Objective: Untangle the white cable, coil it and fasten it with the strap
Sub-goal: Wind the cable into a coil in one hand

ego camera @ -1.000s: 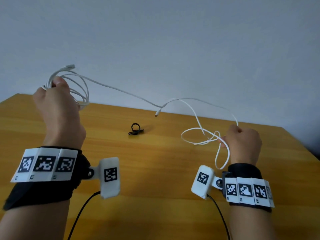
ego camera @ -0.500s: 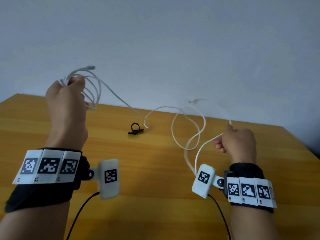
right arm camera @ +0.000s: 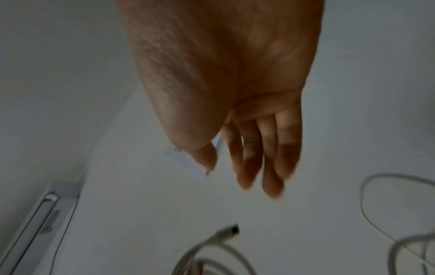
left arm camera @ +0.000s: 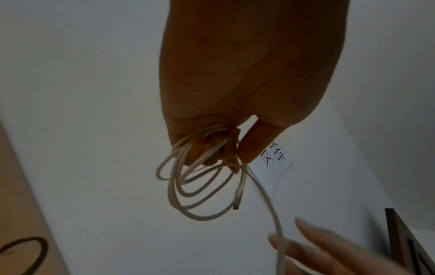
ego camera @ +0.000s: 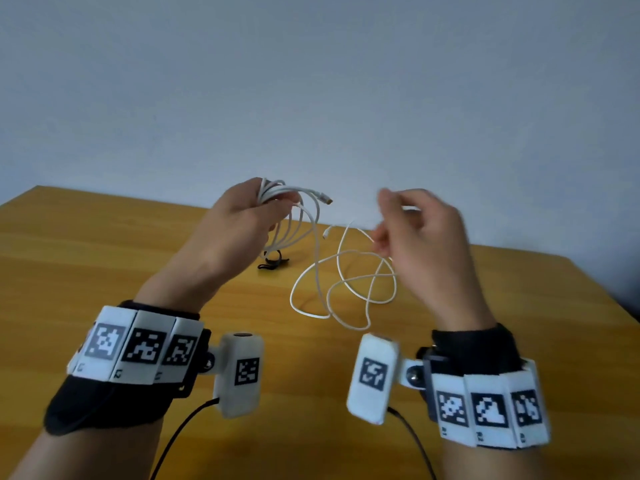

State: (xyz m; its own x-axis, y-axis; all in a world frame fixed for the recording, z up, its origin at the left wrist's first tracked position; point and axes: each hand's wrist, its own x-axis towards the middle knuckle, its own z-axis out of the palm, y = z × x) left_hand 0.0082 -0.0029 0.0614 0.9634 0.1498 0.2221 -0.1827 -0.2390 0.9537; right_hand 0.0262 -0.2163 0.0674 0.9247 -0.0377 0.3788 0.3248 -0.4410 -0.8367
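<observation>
My left hand (ego camera: 277, 202) is raised over the wooden table (ego camera: 104, 254) and grips a coil of the white cable (ego camera: 277, 189). One plug (ego camera: 327, 200) sticks out to the right. In the left wrist view several loops (left arm camera: 200, 219) hang from the curled fingers of the left hand (left arm camera: 226, 148). The rest of the cable sags in loose crossed loops (ego camera: 373, 284) between the hands. My right hand (ego camera: 384, 220) is blurred, close to the right of the coil. Its fingers (right arm camera: 270, 167) are straight and hold nothing. The black strap (ego camera: 273, 261) lies on the table behind the left hand.
A plain grey wall (ego camera: 346, 98) stands behind the table. The table's right edge (ego camera: 606, 299) runs near my right wrist. A paper sign (left arm camera: 270, 167) hangs on the wall. Black camera leads (ego camera: 180, 431) trail from both wristbands.
The left hand came down and right with the coil. The right hand rose toward it and let go of the cable, whose loose part now sags in loops.
</observation>
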